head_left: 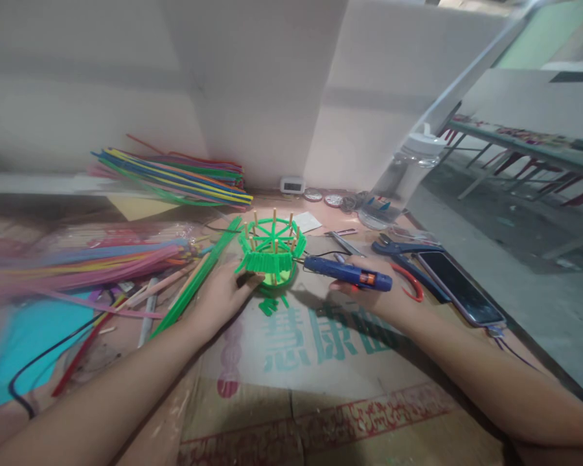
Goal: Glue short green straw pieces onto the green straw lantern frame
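A round green craft frame (273,257) of fuzzy pipe cleaners, with spokes and upright wooden sticks, stands mid-table. A row of short green pieces covers its near side. My left hand (236,288) grips the frame's lower left edge, fingers bent against it. In my right hand (364,294) is a blue hot glue gun (342,272); its nozzle points left and meets or nearly meets the frame's right side. Short green pipe cleaner pieces (271,305) lie in front of the frame. Long green pipe cleaners (199,285) lie beside my left wrist.
Bundles of coloured pipe cleaners (175,175) lie at the back left. To the right are pliers (412,249), a phone (461,288) and a clear water bottle (398,181). A small digital clock (292,186) stands by the wall. Printed cardboard (320,382) covers the table front.
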Available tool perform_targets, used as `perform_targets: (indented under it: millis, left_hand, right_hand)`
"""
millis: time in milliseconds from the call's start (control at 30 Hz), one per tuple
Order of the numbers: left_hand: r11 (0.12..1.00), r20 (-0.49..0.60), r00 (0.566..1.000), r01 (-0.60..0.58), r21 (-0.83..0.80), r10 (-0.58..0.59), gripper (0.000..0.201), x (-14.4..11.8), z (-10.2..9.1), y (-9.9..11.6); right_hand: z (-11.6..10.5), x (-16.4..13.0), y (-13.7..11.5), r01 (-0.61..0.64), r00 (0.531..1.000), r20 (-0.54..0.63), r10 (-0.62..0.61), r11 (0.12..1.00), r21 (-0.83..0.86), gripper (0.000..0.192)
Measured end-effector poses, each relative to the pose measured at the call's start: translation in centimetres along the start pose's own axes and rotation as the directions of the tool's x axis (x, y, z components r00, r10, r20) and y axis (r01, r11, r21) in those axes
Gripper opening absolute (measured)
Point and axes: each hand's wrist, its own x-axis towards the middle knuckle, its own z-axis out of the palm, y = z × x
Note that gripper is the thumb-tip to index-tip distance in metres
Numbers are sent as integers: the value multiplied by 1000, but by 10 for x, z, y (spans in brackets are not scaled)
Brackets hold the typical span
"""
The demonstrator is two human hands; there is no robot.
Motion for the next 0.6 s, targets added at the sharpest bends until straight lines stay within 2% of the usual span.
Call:
perform_targets:
  millis: [367,600]
  left_hand:
    - [1000,-2,1000,-4,-16,4,31,0,-2,3]
    - [1000,0,1000,-4,-20,4,32,-1,1,-3]
  right_hand:
    - [-1,0,3,3,1000,12,-3,1000,-29,35]
    - [-1,0,3,33,999,15,-33,998,-55,35]
